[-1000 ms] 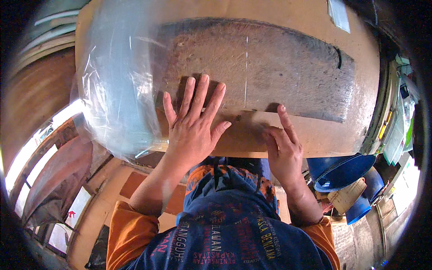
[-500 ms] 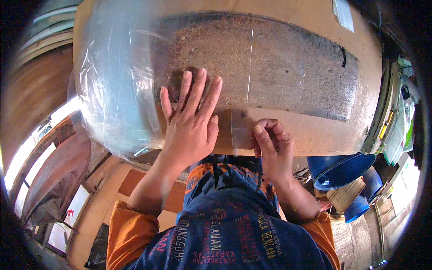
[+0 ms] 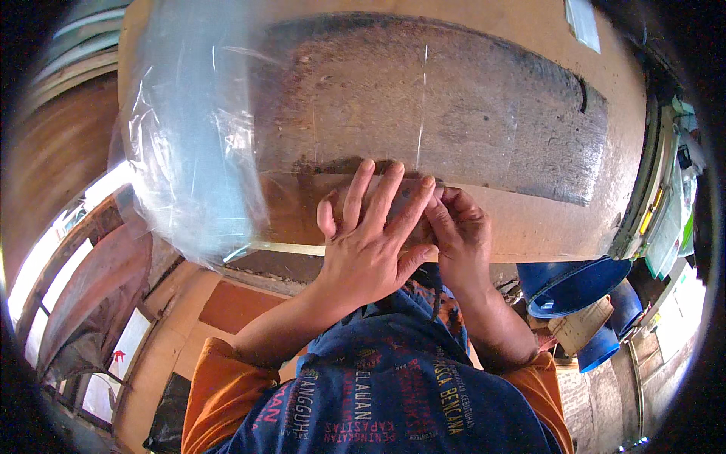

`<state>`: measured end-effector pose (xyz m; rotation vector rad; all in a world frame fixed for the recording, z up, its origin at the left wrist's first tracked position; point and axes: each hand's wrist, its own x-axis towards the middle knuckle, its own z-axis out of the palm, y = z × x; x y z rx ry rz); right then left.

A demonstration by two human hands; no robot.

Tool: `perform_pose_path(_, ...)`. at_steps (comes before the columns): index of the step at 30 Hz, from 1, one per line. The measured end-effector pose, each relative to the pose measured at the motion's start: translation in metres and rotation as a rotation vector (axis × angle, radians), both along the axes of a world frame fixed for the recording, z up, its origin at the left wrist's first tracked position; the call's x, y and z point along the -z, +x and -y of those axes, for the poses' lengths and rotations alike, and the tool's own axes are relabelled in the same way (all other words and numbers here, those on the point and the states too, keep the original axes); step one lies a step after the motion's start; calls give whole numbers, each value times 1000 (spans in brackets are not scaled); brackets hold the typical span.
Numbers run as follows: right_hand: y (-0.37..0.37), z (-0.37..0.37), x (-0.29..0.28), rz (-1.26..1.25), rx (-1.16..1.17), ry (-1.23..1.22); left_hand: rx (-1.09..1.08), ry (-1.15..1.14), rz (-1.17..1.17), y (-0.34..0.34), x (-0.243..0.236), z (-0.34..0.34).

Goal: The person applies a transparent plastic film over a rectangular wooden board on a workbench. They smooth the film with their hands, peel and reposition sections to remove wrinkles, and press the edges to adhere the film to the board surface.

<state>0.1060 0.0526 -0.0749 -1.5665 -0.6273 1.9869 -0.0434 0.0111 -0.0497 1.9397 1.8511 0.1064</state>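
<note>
A clear plastic sheet (image 3: pixel 426 113) covers part of a worn dark board (image 3: pixel 499 113) on the tabletop; thin bright lines mark its edges or creases. My left hand (image 3: pixel 370 242) rests with fingers spread near the table's front edge, its fingertips on the sheet. Close beside it, my right hand (image 3: pixel 461 227) has thumb and fingers pinched together. They seem to grip the sheet's near edge, though the fingertips are partly hidden by my left fingers. To the left lies a thick stack of bluish clear plastic film (image 3: pixel 197 144), crumpled along its sides.
The brown tabletop (image 3: pixel 560 234) extends around the board. Blue plastic containers (image 3: pixel 567 284) stand below its right front edge. Plastic bags (image 3: pixel 669 219) hang at the far right. A white piece (image 3: pixel 582 26) lies at the back right corner.
My left hand has slid right and toward me, from the board to beside my right hand. My right hand stays nearly in place, still pinching.
</note>
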Motion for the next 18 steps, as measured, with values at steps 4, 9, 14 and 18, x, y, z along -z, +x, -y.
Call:
perform_pose_path(4, 2, -1, -5, 137, -32, 63, 20, 21, -47, 2, 10, -1)
perform_pose_path(9, 51, -15, 4, 707, -145, 651, 29, -10, -67, 1, 10, 0)
perform_pose_path(14, 100, -100, 9, 1292, -60, 956, 1, -9, -48, 3, 15, 3)
perform_pose_path(18, 111, -140, 12, 1462, -99, 846, -7, -8, -41, 4, 16, 3)
